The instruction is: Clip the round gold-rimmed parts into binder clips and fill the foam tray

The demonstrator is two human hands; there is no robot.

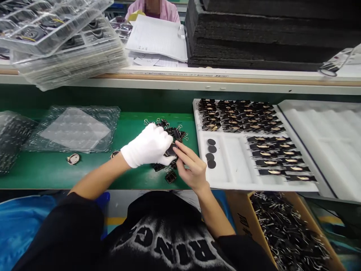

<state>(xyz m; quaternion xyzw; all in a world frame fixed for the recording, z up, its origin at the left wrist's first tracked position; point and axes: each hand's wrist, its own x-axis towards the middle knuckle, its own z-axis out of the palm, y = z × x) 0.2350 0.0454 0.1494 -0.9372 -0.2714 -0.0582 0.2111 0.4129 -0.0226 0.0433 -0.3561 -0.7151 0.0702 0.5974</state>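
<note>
My left hand (150,145), in a white glove, is closed around a dark round piece (170,149) over the green bench. The bare fingers of my right hand (191,165) press on the right edge of that piece, thumb below. Behind and beneath both hands lies a heap of black binder clips (176,132), partly covered by them. One binder clip (170,176) sits apart toward the front. To the right, several loose black discs (211,149) rest on a white foam tray (231,180), which also carries rows of clipped parts (239,114).
Clear plastic trays (109,113) and a small round part (73,159) lie to the left. Stacked trays (70,64) and black foam sheets (254,37) stand on the shelf. A carton (239,210) of binder clips is below right. A person in pink (169,11) is opposite.
</note>
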